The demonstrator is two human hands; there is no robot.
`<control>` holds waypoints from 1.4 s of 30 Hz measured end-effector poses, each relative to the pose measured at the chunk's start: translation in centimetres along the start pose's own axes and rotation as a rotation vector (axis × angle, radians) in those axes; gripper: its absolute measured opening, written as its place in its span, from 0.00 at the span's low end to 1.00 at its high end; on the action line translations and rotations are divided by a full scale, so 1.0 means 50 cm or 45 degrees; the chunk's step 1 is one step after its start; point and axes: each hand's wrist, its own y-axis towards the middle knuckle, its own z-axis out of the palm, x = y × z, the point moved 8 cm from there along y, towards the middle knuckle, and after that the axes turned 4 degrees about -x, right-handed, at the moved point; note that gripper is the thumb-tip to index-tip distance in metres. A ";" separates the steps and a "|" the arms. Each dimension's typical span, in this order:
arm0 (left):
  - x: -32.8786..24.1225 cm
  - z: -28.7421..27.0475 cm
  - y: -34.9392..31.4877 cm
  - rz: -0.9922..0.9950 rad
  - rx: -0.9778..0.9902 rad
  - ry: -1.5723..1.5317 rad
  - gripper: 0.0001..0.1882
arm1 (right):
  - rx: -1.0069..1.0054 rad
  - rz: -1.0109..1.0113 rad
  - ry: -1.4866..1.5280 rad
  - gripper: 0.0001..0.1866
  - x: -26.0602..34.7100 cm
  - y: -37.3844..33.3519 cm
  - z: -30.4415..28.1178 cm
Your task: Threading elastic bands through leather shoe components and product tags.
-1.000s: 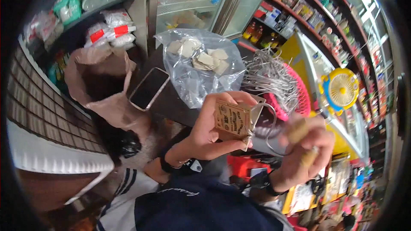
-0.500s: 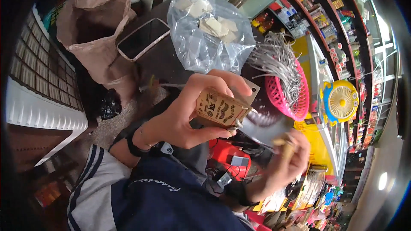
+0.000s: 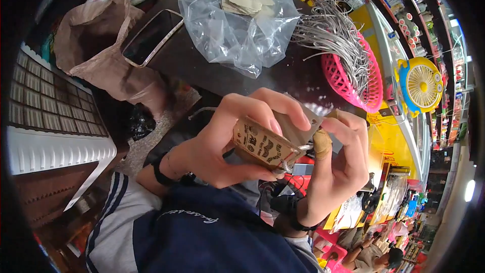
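Observation:
My left hand (image 3: 214,146) is closed around a few printed brown cardboard tags (image 3: 262,141), thumb below and fingers above. One tag stands fanned apart from the front one and has a hole at its corner. My right hand (image 3: 346,159), with tan coverings on thumb and forefinger, pinches a thin grey cord (image 3: 306,147) at the tags' right edge. The cord's far end is hidden by the fingers. Beyond the hands, a pink basket (image 3: 378,91) holds a bundle of similar grey cords (image 3: 336,35). A clear plastic bag (image 3: 227,45) containing pale card pieces (image 3: 245,4) lies on the dark table.
A phone (image 3: 151,38) lies at the table's left edge, beside an open brown sack (image 3: 124,81). A white plastic crate (image 3: 60,149) stands at far left. A yellow-blue fan (image 3: 423,87) is at right, before stocked shelves. Another person (image 3: 371,258) sits at lower right.
My right hand has come up and left to the tags, its fingertips now at their right edge. The left hand keeps its hold. The whole view has shifted slightly.

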 end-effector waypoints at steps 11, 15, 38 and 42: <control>0.013 0.029 0.011 -0.070 0.167 0.242 0.30 | 0.077 0.333 0.443 0.07 -0.059 -0.020 -0.012; 0.008 0.039 0.000 -0.046 0.162 0.246 0.28 | 0.152 0.671 1.165 0.07 -0.103 -0.063 0.035; 0.035 0.014 -0.005 -0.266 0.237 0.585 0.21 | 0.137 0.501 0.519 0.09 -0.087 -0.066 0.000; 0.039 0.015 -0.008 -0.310 0.257 0.579 0.19 | 0.144 0.608 0.553 0.06 -0.106 -0.073 0.006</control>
